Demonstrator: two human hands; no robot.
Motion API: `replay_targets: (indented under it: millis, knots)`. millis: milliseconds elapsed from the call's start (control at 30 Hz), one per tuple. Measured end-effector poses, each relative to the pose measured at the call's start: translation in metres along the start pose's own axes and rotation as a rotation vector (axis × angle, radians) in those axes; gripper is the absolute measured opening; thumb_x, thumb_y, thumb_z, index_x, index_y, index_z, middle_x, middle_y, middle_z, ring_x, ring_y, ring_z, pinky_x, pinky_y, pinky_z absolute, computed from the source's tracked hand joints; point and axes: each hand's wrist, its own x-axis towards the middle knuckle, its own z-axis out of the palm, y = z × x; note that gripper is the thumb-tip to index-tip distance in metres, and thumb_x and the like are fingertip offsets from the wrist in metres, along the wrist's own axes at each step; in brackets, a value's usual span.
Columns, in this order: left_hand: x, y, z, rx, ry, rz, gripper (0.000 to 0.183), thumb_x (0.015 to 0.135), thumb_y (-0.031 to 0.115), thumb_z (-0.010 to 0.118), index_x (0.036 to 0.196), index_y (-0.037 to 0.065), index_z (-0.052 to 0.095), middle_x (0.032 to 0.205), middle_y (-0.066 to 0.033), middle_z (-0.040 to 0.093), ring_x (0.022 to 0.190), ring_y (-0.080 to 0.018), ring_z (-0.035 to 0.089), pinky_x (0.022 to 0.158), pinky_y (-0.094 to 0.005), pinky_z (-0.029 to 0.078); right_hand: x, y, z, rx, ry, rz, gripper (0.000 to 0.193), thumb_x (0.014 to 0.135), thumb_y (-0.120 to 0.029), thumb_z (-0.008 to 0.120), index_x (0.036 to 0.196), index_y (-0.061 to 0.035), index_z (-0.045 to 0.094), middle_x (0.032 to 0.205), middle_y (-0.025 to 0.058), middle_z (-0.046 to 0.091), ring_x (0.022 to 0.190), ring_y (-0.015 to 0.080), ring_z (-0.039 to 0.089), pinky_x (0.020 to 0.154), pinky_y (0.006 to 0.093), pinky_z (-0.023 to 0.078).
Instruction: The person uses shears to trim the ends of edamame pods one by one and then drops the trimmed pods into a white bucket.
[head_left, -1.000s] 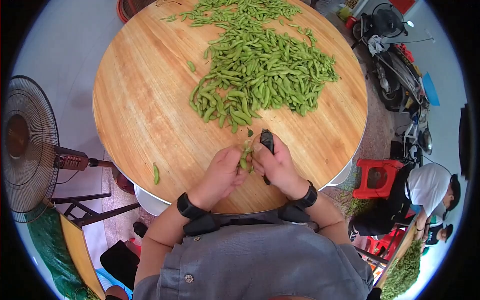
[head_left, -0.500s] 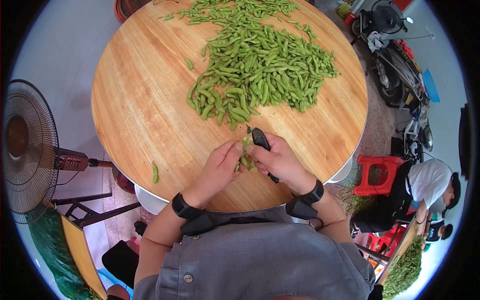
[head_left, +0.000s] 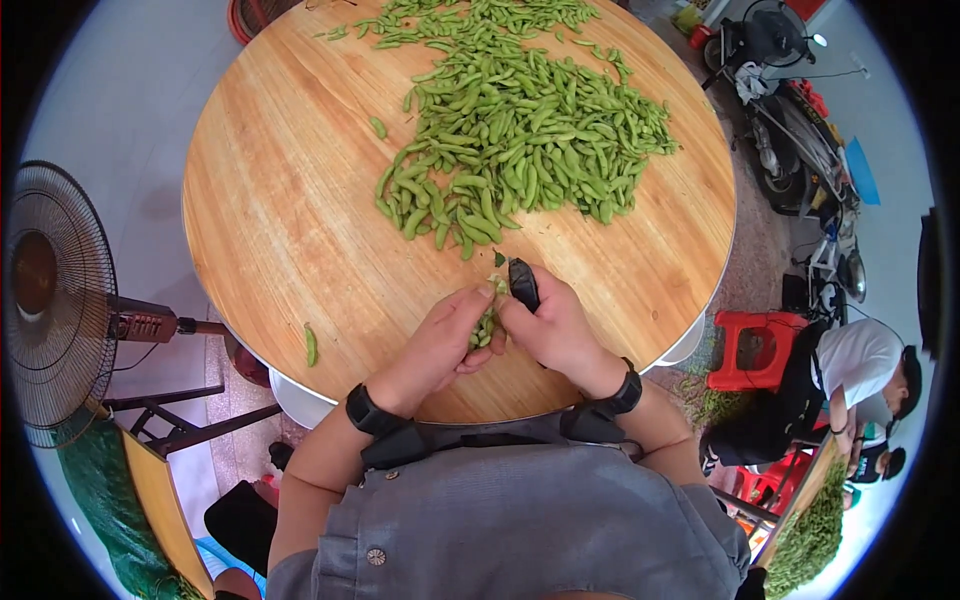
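Close to the near edge of a round wooden table (head_left: pixel 270 220), both my hands meet in front of me. My left hand (head_left: pixel 440 335) is closed around a few green soybean pods (head_left: pixel 483 330); its thumb and fingertips touch my right hand's. In my right hand (head_left: pixel 555 325) a black tool (head_left: pixel 522 284) is held, its rounded end sticking up past the thumb; its kind I cannot make out. A paler green piece (head_left: pixel 499 286) shows between the fingertips of both hands. Beyond them spreads a large heap of soybean pods (head_left: pixel 530 130).
One loose pod (head_left: pixel 311 345) lies at left on the table, another (head_left: pixel 378 127) left of the heap. A standing fan (head_left: pixel 60 290) is at far left. A red stool (head_left: pixel 755 350), a motorbike (head_left: pixel 795 150) and a bending person (head_left: pixel 860 360) are at right.
My right hand has turned, so the black tool stands more upright and its lower end is now hidden. My left fingers have opened a little around the pods, showing more of them.
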Motion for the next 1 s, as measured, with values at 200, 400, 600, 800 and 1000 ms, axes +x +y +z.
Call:
replay_targets:
  millis: [200,400,600,800,1000]
  knots:
    - [0.002,-0.006,0.001,-0.135,0.041,0.023,0.013,0.093,0.021,0.044,0.093,0.009,0.047,0.071,-0.0020,0.047,0.044,-0.0034,0.029,0.038,-0.0174,0.020,0.001,0.003,-0.003,0.008,0.052,-0.013,0.013,0.084,-0.005,0.052,0.095,0.0015,0.050,0.068,0.0004,0.054,0.056,0.0076,0.054,0.051,0.0219,0.045]
    - [0.000,-0.005,0.001,-0.201,-0.007,0.016,0.011,0.093,0.015,0.041,0.095,0.008,0.049,0.070,-0.0014,0.047,0.046,-0.0029,0.028,0.039,-0.0164,0.020,-0.003,0.002,-0.001,0.096,0.048,-0.055,0.011,0.084,-0.004,0.052,0.094,-0.0006,0.051,0.067,0.0003,0.053,0.051,0.0065,0.051,0.046,0.0203,0.041]
    - [-0.002,-0.003,0.000,-0.238,-0.094,0.001,0.011,0.090,0.009,0.040,0.096,0.006,0.049,0.071,-0.0015,0.048,0.046,-0.0020,0.030,0.039,-0.0160,0.021,-0.001,0.004,-0.009,0.249,0.040,0.057,0.007,0.083,-0.005,0.053,0.089,-0.0022,0.050,0.062,-0.0009,0.050,0.049,0.0051,0.045,0.045,0.0198,0.037]
    - [0.000,-0.009,-0.010,-0.322,-0.132,-0.027,0.014,0.089,0.009,0.043,0.101,0.005,0.050,0.075,-0.0036,0.050,0.047,-0.0018,0.030,0.039,-0.0158,0.021,-0.002,0.016,-0.014,-0.323,0.152,-0.394,0.007,0.080,-0.004,0.055,0.084,-0.0028,0.050,0.061,-0.0031,0.045,0.056,0.0048,0.041,0.050,0.0215,0.036]
    - [-0.007,-0.004,-0.011,-0.176,-0.084,-0.016,0.014,0.087,0.008,0.045,0.098,0.003,0.052,0.072,-0.0021,0.047,0.048,-0.0021,0.031,0.039,-0.0156,0.023,0.004,0.013,-0.026,0.144,0.224,-0.063,0.010,0.082,-0.011,0.056,0.084,-0.0017,0.053,0.061,0.0018,0.048,0.059,0.0080,0.042,0.052,0.0245,0.038]
